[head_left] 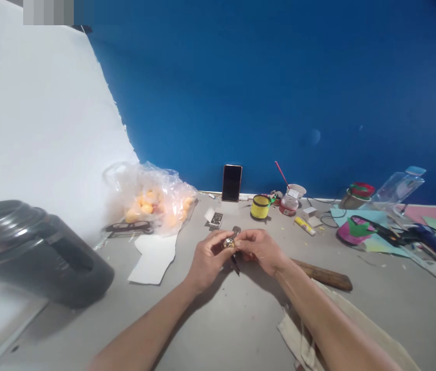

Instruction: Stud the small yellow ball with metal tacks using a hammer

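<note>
My left hand (pixel 212 252) is closed, thumb and fingers pinching a small round shiny object (pixel 229 242) in silver and gold tones, too small to name. The fingertips of my right hand (pixel 258 250) are pinched together against its right side. Beneath both hands lies a hammer, its dark metal head (pixel 236 231) showing between them. Its wooden handle (pixel 328 275) comes out to the right, past my right forearm. Just beyond my left hand sits a small open white box (pixel 215 219) with many small dark metallic pieces inside.
A large dark container (pixel 44 252) stands at left, near a torn white paper (pixel 154 260), glasses (pixel 129 226) and a plastic bag (pixel 152 198) of orange items. A phone (pixel 232 183) leans on the blue wall. A yellow container (pixel 260 207), glue stick (pixel 304 225) and beige cloth (pixel 357 309) lie rightward.
</note>
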